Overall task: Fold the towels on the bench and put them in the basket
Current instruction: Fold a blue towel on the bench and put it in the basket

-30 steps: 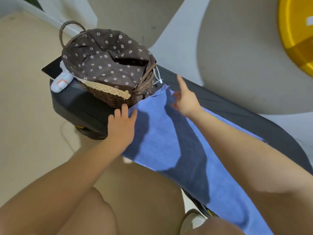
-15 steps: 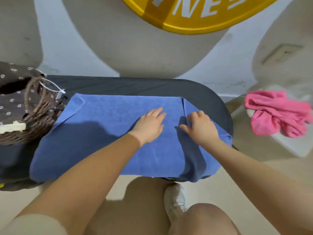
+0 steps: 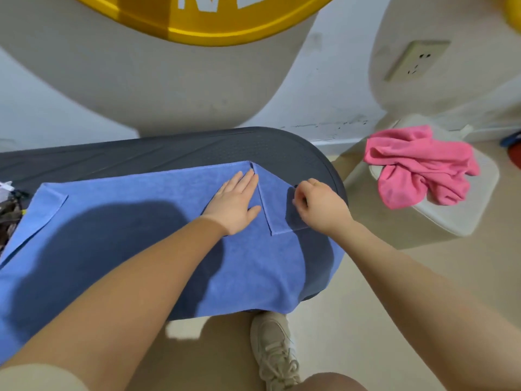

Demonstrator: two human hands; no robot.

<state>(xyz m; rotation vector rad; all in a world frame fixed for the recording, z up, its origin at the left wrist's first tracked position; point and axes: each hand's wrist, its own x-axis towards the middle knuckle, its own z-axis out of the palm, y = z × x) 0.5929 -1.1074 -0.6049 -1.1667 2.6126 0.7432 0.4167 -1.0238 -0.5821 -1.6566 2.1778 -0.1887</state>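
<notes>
I see the blue towel spread over the bench, its right end folded back near the bench's right edge, my left hand pressing flat beside the flap while my right hand pinches it.

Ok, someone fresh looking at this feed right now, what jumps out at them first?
Probably the large blue terry towel spread across the dark padded bench, with the left hand pressed flat on it and the right hand pinching its folded-over right end. Next, the crumpled bright pink towel heaped on a white stool to the right, and the big yellow curved sign on the wall above.
</notes>
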